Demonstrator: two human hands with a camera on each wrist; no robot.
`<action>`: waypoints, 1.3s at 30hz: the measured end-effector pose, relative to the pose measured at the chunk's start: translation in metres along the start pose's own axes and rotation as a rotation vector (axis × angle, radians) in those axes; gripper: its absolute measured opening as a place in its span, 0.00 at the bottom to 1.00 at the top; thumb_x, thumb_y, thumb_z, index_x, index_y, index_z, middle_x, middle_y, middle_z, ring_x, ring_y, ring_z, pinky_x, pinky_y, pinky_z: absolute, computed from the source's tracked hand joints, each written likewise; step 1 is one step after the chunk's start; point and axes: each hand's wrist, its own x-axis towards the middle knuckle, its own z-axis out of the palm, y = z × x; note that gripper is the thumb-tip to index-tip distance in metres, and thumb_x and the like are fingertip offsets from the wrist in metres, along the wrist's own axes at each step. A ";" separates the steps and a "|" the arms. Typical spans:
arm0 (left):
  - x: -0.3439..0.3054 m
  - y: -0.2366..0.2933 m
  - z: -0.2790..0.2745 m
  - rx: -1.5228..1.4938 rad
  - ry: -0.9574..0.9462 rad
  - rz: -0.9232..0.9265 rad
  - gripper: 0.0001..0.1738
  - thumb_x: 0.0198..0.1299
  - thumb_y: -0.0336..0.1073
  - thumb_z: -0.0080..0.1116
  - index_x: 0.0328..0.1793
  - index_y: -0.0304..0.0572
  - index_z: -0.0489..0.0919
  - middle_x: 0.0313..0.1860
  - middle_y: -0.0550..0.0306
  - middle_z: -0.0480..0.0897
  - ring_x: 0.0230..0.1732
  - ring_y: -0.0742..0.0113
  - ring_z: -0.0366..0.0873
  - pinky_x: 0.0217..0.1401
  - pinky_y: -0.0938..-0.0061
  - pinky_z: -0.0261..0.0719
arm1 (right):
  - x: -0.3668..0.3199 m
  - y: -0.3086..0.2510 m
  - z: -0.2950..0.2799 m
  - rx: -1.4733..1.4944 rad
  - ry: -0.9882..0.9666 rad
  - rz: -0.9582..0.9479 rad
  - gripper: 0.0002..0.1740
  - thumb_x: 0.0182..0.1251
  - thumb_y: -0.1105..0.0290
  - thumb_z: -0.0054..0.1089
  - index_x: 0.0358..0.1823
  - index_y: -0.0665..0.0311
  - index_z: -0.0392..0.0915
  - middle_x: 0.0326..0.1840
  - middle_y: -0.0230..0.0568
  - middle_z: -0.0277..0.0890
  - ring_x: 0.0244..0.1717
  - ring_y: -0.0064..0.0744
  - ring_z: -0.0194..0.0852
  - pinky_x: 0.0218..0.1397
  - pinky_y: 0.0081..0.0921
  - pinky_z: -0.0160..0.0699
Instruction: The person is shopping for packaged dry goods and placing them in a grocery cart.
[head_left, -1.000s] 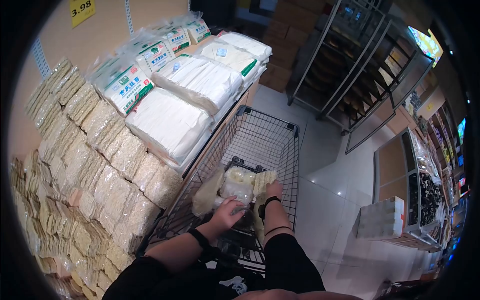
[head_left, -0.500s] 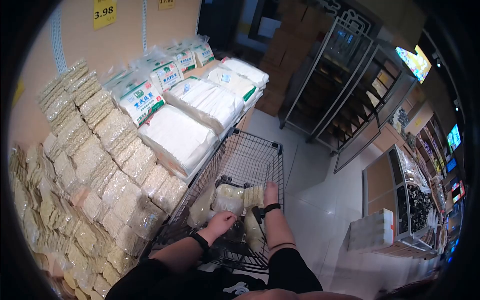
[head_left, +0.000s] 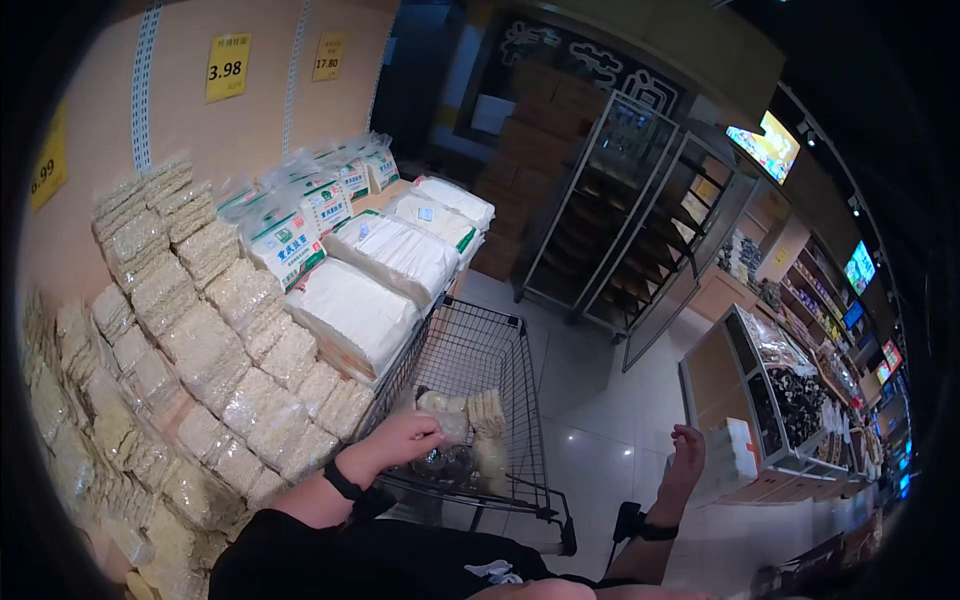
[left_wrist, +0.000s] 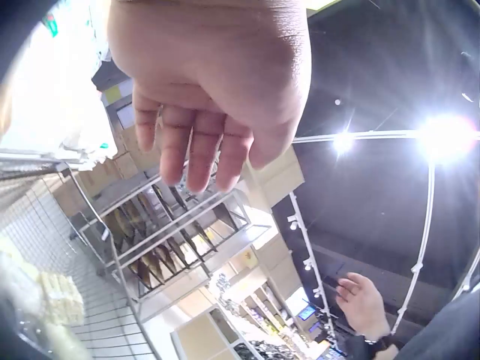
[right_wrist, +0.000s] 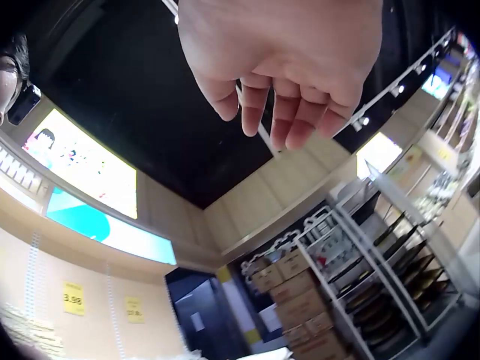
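Note:
In the head view my left hand hovers over the near left part of the shopping cart, its fingers loosely bent. The left wrist view shows that hand with relaxed fingers, holding nothing. My right hand is raised in the air to the right of the cart; its fingers hang relaxed and empty in the right wrist view. Inside the cart lie a pale noodle pack, a clear bag of pale items and dark round items in clear wrap.
Wrapped noodle blocks are piled at the left. White noodle packs lie on the shelf beside the cart. A metal rack stands ahead, with a display case and a white carton at the right.
My right hand has left the noodle pack in the cart and moved out to the right. My left hand has shifted left and slightly up. The view has tilted up.

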 end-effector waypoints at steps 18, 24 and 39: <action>-0.138 -0.041 0.034 0.421 -0.357 -0.338 0.23 0.63 0.58 0.44 0.42 0.52 0.83 0.42 0.56 0.83 0.51 0.55 0.78 0.65 0.39 0.56 | -0.143 -0.002 0.027 -0.371 -0.397 0.027 0.14 0.61 0.69 0.59 0.47 0.65 0.77 0.39 0.43 0.77 0.44 0.36 0.75 0.52 0.28 0.72; -0.142 -0.028 0.042 0.631 -0.303 -0.405 0.27 0.63 0.60 0.38 0.38 0.53 0.84 0.33 0.53 0.84 0.39 0.52 0.82 0.44 0.59 0.77 | -0.194 0.070 0.063 -1.167 -0.879 0.217 0.26 0.66 0.51 0.41 0.45 0.64 0.80 0.44 0.53 0.80 0.44 0.48 0.79 0.51 0.38 0.75; -0.197 0.023 0.073 0.750 -0.174 -0.676 0.27 0.58 0.59 0.42 0.43 0.49 0.84 0.42 0.54 0.84 0.47 0.55 0.81 0.49 0.65 0.75 | -0.251 0.049 0.016 -1.124 -0.895 0.130 0.23 0.62 0.59 0.37 0.39 0.63 0.83 0.44 0.48 0.81 0.47 0.47 0.79 0.50 0.41 0.75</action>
